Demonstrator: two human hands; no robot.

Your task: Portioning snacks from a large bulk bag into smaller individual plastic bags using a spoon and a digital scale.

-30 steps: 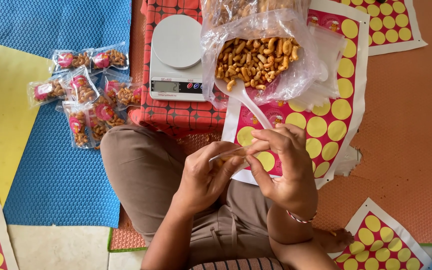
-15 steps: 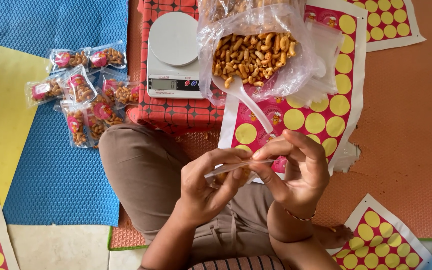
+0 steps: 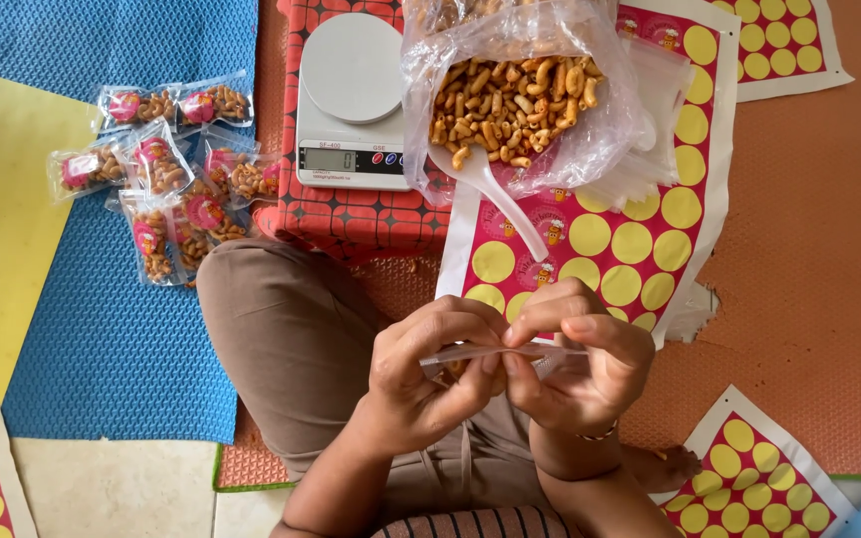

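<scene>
single head camera looks steeply down, close above lap and floor mats.

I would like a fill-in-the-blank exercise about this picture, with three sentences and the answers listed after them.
1. Both hands, the left hand and the right hand, pinch the top edge of a small clear plastic ____.
2. The white digital kitchen scale stands on a red patterned ____.
3. A white plastic spoon sticks out of the big clear bag of fried ____ snacks.

Missing words: pouch; cloth; macaroni
</scene>
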